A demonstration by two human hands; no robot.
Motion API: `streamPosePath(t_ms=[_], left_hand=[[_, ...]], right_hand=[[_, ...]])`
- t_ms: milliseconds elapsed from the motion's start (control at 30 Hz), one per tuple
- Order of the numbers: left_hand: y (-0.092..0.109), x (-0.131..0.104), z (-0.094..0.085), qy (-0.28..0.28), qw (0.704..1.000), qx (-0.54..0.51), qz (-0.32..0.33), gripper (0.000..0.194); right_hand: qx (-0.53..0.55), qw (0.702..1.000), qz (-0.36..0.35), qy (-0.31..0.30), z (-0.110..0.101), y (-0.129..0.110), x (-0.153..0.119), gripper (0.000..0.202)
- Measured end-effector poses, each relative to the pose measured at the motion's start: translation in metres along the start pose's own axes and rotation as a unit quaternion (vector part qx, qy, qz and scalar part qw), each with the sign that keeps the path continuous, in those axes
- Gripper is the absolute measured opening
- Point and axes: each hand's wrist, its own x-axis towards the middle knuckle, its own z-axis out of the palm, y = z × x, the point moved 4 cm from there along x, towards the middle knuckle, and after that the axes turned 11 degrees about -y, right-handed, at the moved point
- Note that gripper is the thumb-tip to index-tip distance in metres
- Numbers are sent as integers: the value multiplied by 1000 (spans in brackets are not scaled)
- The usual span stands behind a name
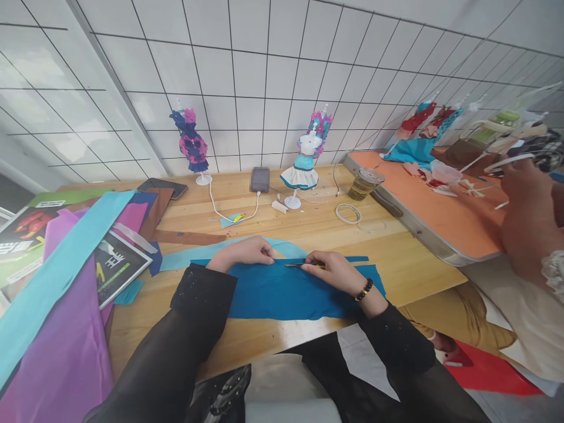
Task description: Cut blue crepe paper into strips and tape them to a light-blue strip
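Observation:
A dark blue cloth [273, 294] lies flat on the wooden table in front of me, with a narrow folded or cut strip along its far edge. My left hand [247, 252] pinches that far edge near its middle. In my right hand [330, 269] is a small pair of scissors [294, 265], mostly covered by the fingers, its tip pointing left at the strip. The two hands are a short distance apart. Behind the cloth runs a light blue strip [176, 259].
Magazines [126, 261] and purple cloth [74, 294] lie at left. Dressed mini mannequins [194, 147] [302, 170], a phone [259, 179], a tape roll [348, 214] and a cup [365, 183] stand behind. Another person's hand [529, 205] is over an orange table [440, 205] at right.

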Motion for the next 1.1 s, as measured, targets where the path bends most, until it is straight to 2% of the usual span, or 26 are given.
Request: streamPosePath(t_ms=[367,700,1100], left_hand=[[-4,1,0,-8,1000,-3,8,24],[5,-7,-2,-14,1000,-22,7,22],[-3,-2,-1,-23,999,-47,9,26]], right_hand=[[-13,1000,-1,-19,-1,-11,4,38],[-59,998,3,-19,2,-22,12,36],[-59,998,-4,-22,6,-32,18,34]])
